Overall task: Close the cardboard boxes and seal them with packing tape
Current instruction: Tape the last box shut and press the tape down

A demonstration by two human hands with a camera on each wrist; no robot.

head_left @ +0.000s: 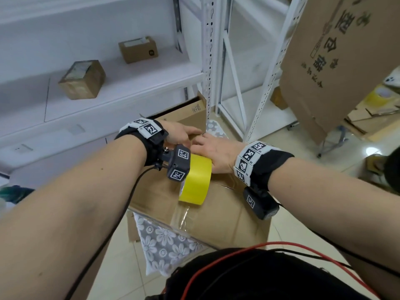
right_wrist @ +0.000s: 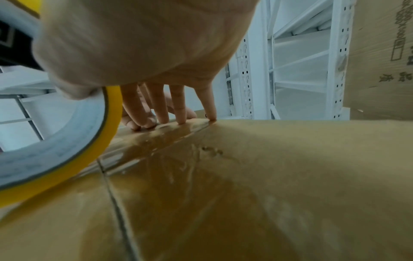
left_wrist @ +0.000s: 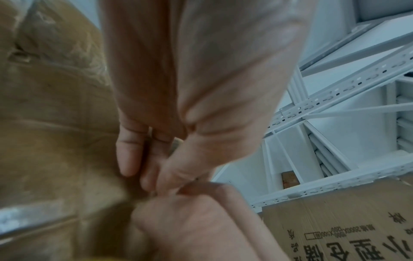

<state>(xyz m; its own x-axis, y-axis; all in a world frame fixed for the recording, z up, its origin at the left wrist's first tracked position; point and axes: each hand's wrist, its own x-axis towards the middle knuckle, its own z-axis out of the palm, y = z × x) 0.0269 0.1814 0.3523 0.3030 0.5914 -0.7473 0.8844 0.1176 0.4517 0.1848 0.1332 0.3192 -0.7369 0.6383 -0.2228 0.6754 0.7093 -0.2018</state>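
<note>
A closed cardboard box (head_left: 227,213) lies in front of me, with a glossy strip of clear tape (head_left: 181,215) along its seam. My left hand (head_left: 179,133) rests at the box's far edge with its fingers (left_wrist: 129,155) straight against the cardboard (left_wrist: 55,123). My right hand (head_left: 212,152) is beside it and touches it. Its straight fingers (right_wrist: 181,106) press the tape strip (right_wrist: 156,141) down at the far edge of the box (right_wrist: 279,176). A yellow tape roll (head_left: 195,180) stands on the box by my right thumb, which reaches into the core of the roll (right_wrist: 67,150).
White metal shelving (head_left: 108,100) stands behind with two small boxes (head_left: 83,80) (head_left: 138,49) on it. Another box (head_left: 186,113) is just beyond my hands. A large printed cardboard sheet (head_left: 335,61) leans at the right. A lace cloth (head_left: 164,239) lies under the box, and cables (head_left: 238,256) run near my body.
</note>
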